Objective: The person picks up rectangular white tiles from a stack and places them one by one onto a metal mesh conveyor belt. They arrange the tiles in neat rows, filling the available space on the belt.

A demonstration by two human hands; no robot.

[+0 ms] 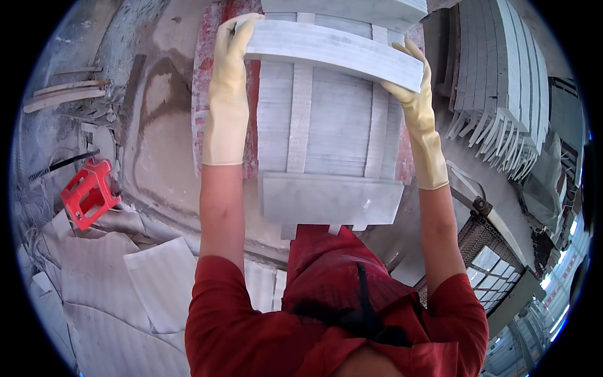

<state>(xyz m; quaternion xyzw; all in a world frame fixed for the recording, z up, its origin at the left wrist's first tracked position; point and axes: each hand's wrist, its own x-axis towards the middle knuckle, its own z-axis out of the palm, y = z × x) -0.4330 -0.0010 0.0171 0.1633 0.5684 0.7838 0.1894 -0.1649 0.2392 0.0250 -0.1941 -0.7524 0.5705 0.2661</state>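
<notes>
Both my arms reach forward in cream rubber gloves. A long, pale grey-white stone slab [333, 50] is held between them, its right end slightly lower in view. My left hand [236, 43] is closed on the left end, thumb over the edge. My right hand [411, 81] grips the right end, its fingers wrapped round the corner. The slab is above a large stack of pale stone slabs [339, 119], crossed by two pale strips [300, 119]. Whether it touches the stack cannot be told. Another flat slab [333, 198] lies at the stack's near end, close to my body.
More slabs [342, 9] sit at the stack's far end. A tall bundle of grey slabs [502, 75] stands at right, strips hanging from it. A red plastic stool [90, 193] lies at left, near wooden pieces [66, 94]. Pale sheets [163, 283] cover the lower left; a mesh-sided frame [487, 245] is at lower right.
</notes>
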